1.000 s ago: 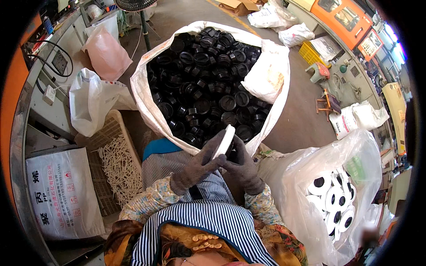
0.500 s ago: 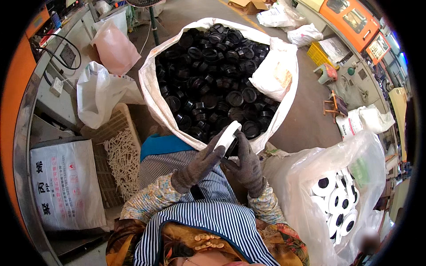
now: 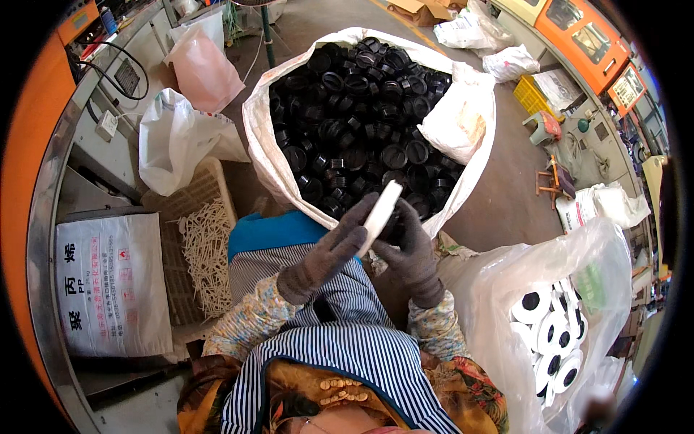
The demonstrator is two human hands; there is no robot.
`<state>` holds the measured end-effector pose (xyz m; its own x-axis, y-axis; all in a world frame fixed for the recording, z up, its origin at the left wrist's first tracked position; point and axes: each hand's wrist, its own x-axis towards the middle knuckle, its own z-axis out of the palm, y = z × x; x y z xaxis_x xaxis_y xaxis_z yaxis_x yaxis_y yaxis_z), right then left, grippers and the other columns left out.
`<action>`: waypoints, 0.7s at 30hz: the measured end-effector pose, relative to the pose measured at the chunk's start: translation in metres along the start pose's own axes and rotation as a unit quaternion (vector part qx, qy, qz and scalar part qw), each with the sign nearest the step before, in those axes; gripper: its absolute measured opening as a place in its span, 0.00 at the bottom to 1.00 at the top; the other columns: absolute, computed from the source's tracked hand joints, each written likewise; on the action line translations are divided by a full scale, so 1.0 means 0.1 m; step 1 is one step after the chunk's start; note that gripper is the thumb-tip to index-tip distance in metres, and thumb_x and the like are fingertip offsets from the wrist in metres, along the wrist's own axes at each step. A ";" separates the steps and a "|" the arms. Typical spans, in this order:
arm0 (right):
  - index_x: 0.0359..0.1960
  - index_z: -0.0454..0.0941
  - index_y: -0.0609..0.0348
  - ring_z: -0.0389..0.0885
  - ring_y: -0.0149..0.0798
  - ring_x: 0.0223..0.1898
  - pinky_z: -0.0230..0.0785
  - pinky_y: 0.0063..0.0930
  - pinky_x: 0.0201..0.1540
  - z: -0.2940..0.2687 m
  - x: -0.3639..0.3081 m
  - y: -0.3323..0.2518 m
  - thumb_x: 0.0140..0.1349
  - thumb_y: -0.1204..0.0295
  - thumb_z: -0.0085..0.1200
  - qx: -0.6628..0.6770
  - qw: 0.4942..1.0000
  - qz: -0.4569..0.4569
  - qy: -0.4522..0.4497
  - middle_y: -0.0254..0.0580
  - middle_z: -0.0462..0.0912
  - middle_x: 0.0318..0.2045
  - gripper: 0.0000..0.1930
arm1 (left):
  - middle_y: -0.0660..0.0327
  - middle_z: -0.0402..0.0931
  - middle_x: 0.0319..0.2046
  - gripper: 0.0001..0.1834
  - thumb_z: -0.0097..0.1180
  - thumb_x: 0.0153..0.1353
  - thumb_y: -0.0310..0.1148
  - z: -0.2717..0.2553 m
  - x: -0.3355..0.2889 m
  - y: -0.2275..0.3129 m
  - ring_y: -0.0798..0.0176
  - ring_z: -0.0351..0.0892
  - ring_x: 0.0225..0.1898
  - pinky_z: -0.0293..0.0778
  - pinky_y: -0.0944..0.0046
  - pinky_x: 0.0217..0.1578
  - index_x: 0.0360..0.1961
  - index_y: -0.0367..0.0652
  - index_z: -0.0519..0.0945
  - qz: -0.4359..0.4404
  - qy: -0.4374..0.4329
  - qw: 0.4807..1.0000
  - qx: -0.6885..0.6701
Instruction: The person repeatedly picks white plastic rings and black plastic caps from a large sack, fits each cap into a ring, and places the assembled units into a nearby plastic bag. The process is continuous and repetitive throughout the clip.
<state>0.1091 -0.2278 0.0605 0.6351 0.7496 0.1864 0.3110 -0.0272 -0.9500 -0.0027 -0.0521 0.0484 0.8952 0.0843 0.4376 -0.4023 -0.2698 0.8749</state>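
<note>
My left hand (image 3: 329, 253), in a grey glove, grips a flat white disc (image 3: 379, 217) by its side; the disc is turned nearly edge-on. My right hand (image 3: 414, 264), gloved alike, has its fingers bent round a black screw cap (image 3: 395, 228) at the disc's far side, mostly hidden by fingers and disc. Both hands are just over the near rim of a big white sack (image 3: 262, 166) full of black ribbed caps (image 3: 358, 119). To the right, a clear plastic bag (image 3: 499, 278) holds several white discs with black centres (image 3: 553, 336).
At left stand a beige crate (image 3: 224, 195) of thin white plastic pieces (image 3: 206, 249) and a printed white sack (image 3: 112, 286). Behind them are an open white bag (image 3: 163, 148) and a pink bag (image 3: 206, 69). A small stool (image 3: 542, 129) and a yellow crate (image 3: 531, 94) stand far right.
The white disc has tilted from a slanted view to nearly edge-on between my hands. Both hands have shifted slightly right in the view, and the surroundings have shifted as well.
</note>
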 end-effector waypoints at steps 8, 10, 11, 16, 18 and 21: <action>0.67 0.65 0.58 0.74 0.34 0.46 0.73 0.29 0.45 -0.91 -0.39 -0.18 0.71 0.53 0.51 0.666 0.715 -0.190 -0.096 0.39 0.74 0.45 0.30 | 0.52 0.74 0.52 0.25 0.57 0.70 0.41 -0.66 -0.14 -0.46 0.67 0.75 0.47 0.76 0.65 0.47 0.61 0.35 0.69 -0.070 0.434 0.894 -0.089; 0.64 0.69 0.58 0.75 0.38 0.46 0.73 0.32 0.46 -0.69 -0.36 -0.03 0.68 0.54 0.54 0.461 0.882 -0.096 0.014 0.41 0.75 0.45 0.29 | 0.50 0.76 0.50 0.24 0.55 0.71 0.43 -0.64 -0.05 -0.74 0.64 0.78 0.47 0.77 0.64 0.46 0.58 0.34 0.71 -0.160 0.433 0.881 -0.101; 0.63 0.70 0.59 0.76 0.42 0.54 0.74 0.36 0.52 -0.47 -0.23 0.12 0.64 0.57 0.59 0.283 0.957 0.013 0.065 0.45 0.78 0.52 0.29 | 0.48 0.77 0.48 0.24 0.55 0.71 0.44 -0.64 0.00 -0.88 0.62 0.79 0.46 0.78 0.64 0.45 0.56 0.33 0.72 -0.197 0.433 0.873 -0.105; 0.66 0.67 0.44 0.79 0.50 0.45 0.74 0.45 0.51 0.34 0.06 0.62 0.55 0.69 0.61 -0.582 0.798 -0.085 -0.130 0.43 0.79 0.45 0.33 | 0.43 0.81 0.43 0.25 0.63 0.64 0.37 -1.01 -0.16 -1.36 0.46 0.83 0.43 0.79 0.54 0.44 0.55 0.30 0.74 -0.312 0.372 0.870 -0.080; 0.64 0.69 0.45 0.79 0.47 0.43 0.73 0.43 0.47 0.36 0.23 0.69 0.56 0.69 0.59 -0.601 0.792 -0.060 -0.091 0.39 0.78 0.43 0.31 | 0.43 0.81 0.43 0.26 0.63 0.63 0.35 -1.09 -0.36 -1.43 0.45 0.83 0.43 0.79 0.53 0.45 0.56 0.29 0.74 -0.278 0.339 0.842 -0.313; 0.59 0.74 0.45 0.78 0.43 0.40 0.71 0.40 0.43 0.24 0.44 0.74 0.57 0.69 0.57 -0.597 0.784 -0.153 0.076 0.34 0.77 0.41 0.25 | 0.45 0.79 0.51 0.26 0.60 0.66 0.42 -0.97 -0.60 -1.60 0.46 0.80 0.50 0.78 0.55 0.51 0.60 0.37 0.74 -0.233 0.373 0.773 -0.457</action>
<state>0.1432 -0.1817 -0.0078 0.4508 0.7565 0.4738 0.8473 -0.5297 0.0396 -0.0106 0.0789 -0.0973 0.7607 0.5904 -0.2697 -0.3425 0.7181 0.6058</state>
